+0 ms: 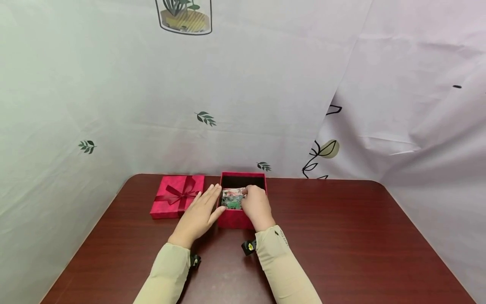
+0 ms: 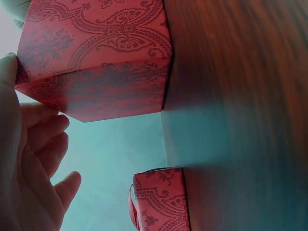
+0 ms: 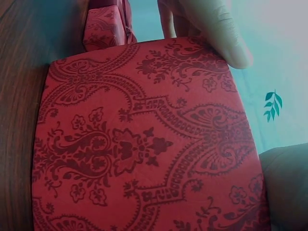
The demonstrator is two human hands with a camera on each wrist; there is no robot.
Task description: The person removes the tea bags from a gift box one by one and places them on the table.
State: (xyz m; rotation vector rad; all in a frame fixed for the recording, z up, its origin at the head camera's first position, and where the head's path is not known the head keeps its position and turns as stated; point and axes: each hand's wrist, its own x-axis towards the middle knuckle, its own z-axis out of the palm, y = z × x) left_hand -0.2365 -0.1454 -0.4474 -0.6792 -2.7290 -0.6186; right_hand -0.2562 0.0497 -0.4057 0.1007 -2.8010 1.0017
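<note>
An uncovered red box point(image 1: 236, 219) with a dark inside stands near the table's back edge. A flat packet printed in green, white and red point(image 1: 233, 199) shows in its opening. My right hand point(image 1: 258, 207) reaches over the box's right side, its curled fingers pinching the packet's right edge; some fingertips are hidden. With fingers extended, my left hand point(image 1: 199, 215) lies along the box's left side, its thumb at the front rim. Close up in the left wrist view, the left fingers point(image 2: 48, 137) touch the box's patterned side point(image 2: 110, 38).
Left of the box lies its red lid point(image 1: 165, 207), tied with a dark red ribbon bow point(image 1: 178, 195). Both rest on a brown wooden table point(image 1: 341, 236). A pale printed cloth point(image 1: 247, 84) hangs close behind the table. Dark straps point(image 1: 248, 248) show at both wrists.
</note>
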